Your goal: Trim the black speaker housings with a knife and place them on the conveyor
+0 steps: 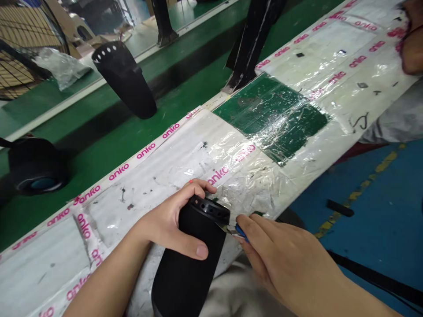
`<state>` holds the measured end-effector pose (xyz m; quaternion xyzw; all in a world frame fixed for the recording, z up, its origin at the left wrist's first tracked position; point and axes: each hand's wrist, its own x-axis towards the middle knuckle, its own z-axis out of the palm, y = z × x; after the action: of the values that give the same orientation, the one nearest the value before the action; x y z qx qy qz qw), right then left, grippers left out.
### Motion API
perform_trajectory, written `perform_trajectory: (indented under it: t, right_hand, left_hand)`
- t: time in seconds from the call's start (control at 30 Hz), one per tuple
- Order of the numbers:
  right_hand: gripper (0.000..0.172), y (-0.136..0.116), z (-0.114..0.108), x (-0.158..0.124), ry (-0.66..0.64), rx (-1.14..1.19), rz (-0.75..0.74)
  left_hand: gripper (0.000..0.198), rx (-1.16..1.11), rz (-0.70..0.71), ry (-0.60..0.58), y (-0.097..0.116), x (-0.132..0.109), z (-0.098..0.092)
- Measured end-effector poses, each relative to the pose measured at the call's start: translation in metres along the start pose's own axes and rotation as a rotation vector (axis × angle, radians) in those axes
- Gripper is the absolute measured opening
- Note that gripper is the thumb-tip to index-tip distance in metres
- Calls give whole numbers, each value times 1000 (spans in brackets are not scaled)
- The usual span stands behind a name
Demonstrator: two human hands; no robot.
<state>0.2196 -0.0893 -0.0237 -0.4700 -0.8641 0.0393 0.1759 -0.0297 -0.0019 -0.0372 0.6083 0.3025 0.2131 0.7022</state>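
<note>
My left hand [172,222] is wrapped round a black plastic cone-shaped housing [188,264], thumb across its side, fingers over its holed rim. The housing leans against the near edge of a taped work table [158,171]. My right hand [284,259] pinches a small blue-handled blade tool [238,230], whose metal tip touches the housing's rim.
A green conveyor belt [99,149] beyond the table carries another black housing [127,79] and a round black part [35,169]. Also here: a green mat [274,114] under film, a wire fan grille [23,44], another person's arm [411,44] at the far right, and blue floor [380,207].
</note>
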Motion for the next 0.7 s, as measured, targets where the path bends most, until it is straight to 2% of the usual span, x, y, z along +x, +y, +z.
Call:
perform_trajectory:
  t: [0.33,0.7]
  right_hand:
    - [23,-8,0,1,34,-20,45]
    - [25,-4,1,1,-84,-49,25]
  left_hand:
    - [68,-20,14,-31,-3,1,-3]
    - [64,0,5,-43,0,1,-2]
